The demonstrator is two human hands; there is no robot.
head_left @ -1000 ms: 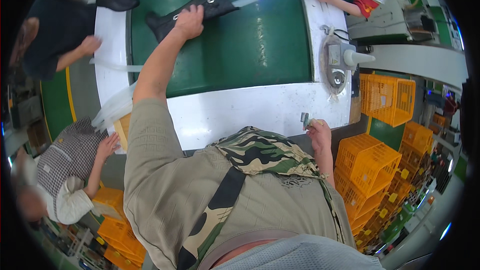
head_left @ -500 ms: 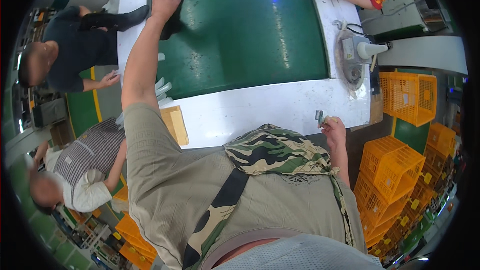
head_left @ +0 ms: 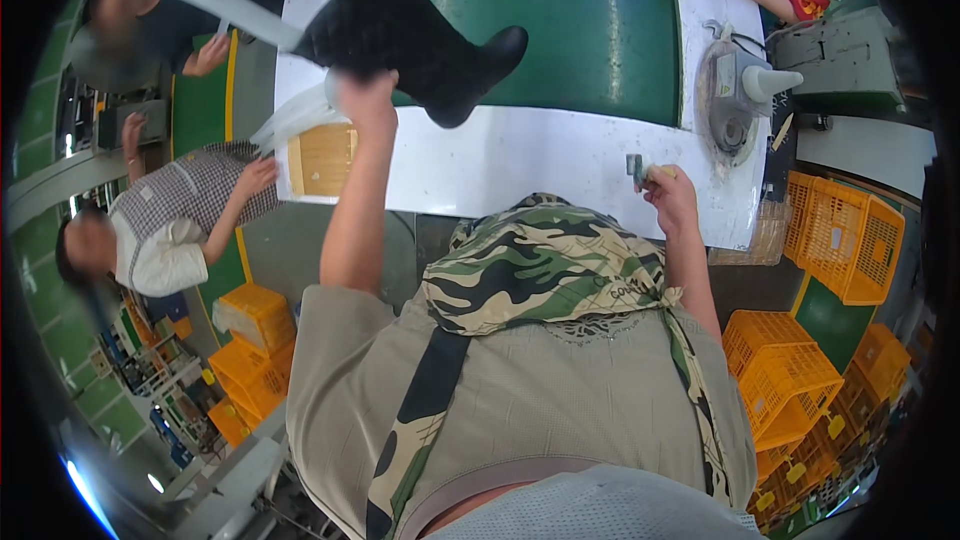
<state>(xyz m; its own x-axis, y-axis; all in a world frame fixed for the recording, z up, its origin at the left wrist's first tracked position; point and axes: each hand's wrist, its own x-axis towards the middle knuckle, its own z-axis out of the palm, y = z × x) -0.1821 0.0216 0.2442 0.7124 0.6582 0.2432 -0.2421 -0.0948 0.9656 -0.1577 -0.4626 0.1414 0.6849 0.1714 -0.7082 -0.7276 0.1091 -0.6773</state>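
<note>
A black quilted ankle-high-or-taller boot (head_left: 400, 30) hangs tilted over the white table border, its toe toward the right. My left hand (head_left: 366, 108), blurred by motion, is closed on the boot near its shaft. A long whitish strip (head_left: 225, 8) reaches leftward from the boot's top; whether it is inside the shaft I cannot tell. My right hand (head_left: 672, 195) pinches a small tool (head_left: 637, 170) with a pale handle and a flat, dark greenish-grey end, held above the white border at the right.
A green belt (head_left: 570, 50) runs between white borders. Beside my left arm lie translucent strips (head_left: 295, 118) and a wooden board (head_left: 322, 160). A grey device with a white cone (head_left: 765, 83) stands right. Co-workers are at left and far right; yellow crates (head_left: 780, 370) stand behind.
My left hand has drawn the boot from the far side of the belt toward me, its toe now pointing right. My right hand still pinches the small tool. The view has shifted.
</note>
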